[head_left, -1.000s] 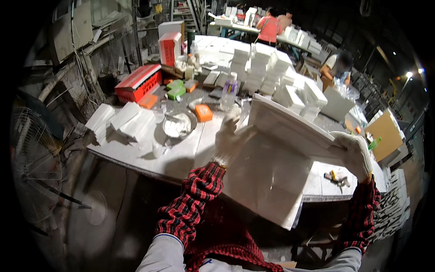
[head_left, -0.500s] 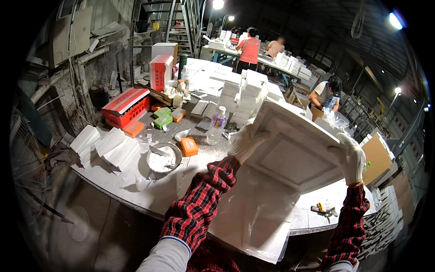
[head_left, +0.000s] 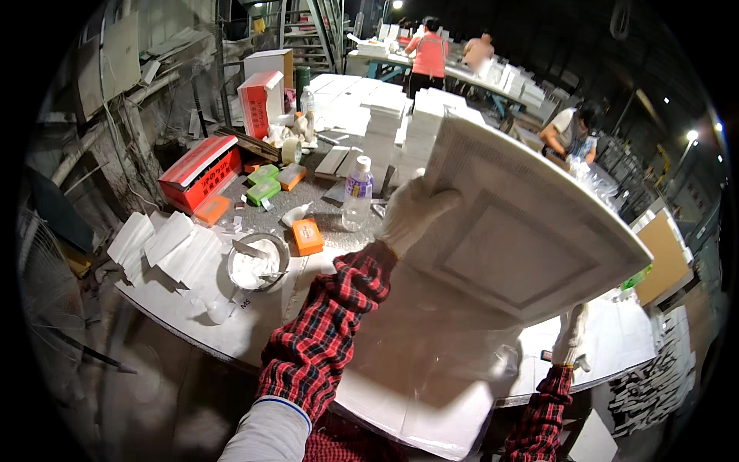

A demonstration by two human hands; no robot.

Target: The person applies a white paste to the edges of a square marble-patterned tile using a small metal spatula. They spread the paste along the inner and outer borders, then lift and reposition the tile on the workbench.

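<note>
My left hand (head_left: 416,215), in a white knit glove, grips the left edge of a white flat panel (head_left: 531,246), its thumb on the near face. The panel is tilted up over the table and bears a grey rectangular outline and a fine dotted border. My right hand (head_left: 571,339), gloved too, is below the panel's lower right edge, near the tabletop. Part of its fingers is hidden, and I cannot tell whether it touches the panel. Beneath the panel, a clear plastic sheet (head_left: 416,393) covers a pale flat surface at the table's front edge.
A bowl of white paste (head_left: 258,262) with spatulas stands left of my forearm, beside folded white sheets (head_left: 181,250). Behind are an orange box (head_left: 308,236), a plastic bottle (head_left: 358,192) and a red carton (head_left: 202,173). White stacks (head_left: 385,108) fill the far side; several people work beyond.
My right hand has left the panel's upper right edge and moved down toward the tabletop. The left hand keeps hold, and the panel has turned, its right end lower.
</note>
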